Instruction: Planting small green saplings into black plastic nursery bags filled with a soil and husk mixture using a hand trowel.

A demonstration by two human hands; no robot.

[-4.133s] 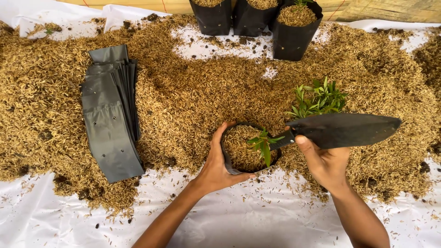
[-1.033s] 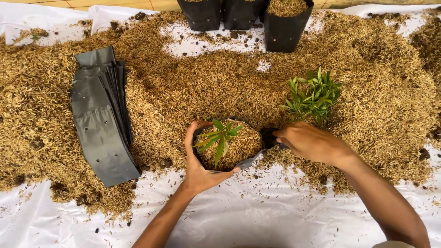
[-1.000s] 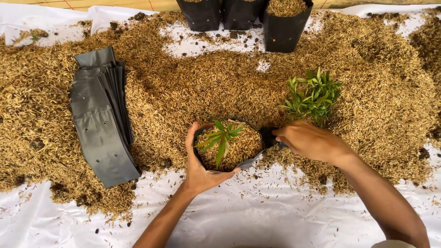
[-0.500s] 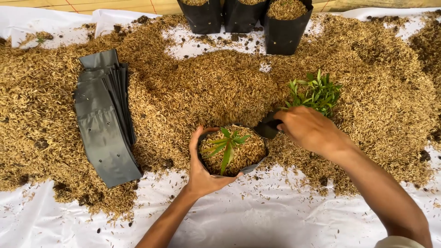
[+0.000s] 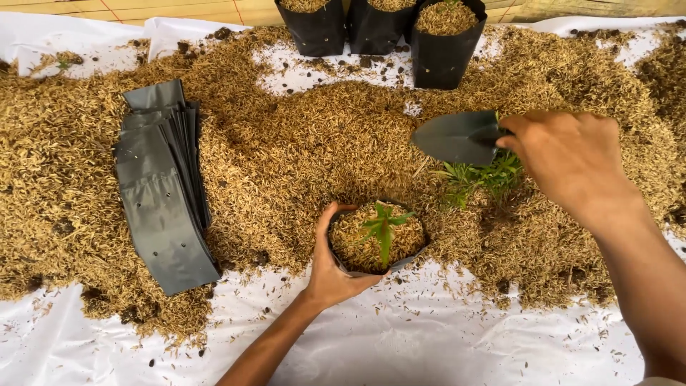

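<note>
My left hand (image 5: 330, 271) grips the near rim of a small black grow bag (image 5: 414, 256) filled with rice husk, and a green seedling (image 5: 384, 230) stands upright in it. My right hand (image 5: 568, 159) is raised over the husk pile and holds a dark trowel (image 5: 457, 137) by its handle, blade pointing left. Beneath the trowel, a loose bunch of green seedlings (image 5: 480, 179) lies on the husk.
A broad pile of brown rice husk (image 5: 286, 157) covers a white plastic sheet (image 5: 429, 343). A stack of flat black grow bags (image 5: 164, 193) lies at the left. Three filled black bags (image 5: 443, 43) stand at the far edge.
My right hand has lifted away from the bag's right side, bringing the trowel up and out over the husk pile. My left hand keeps its hold on the bag.
</note>
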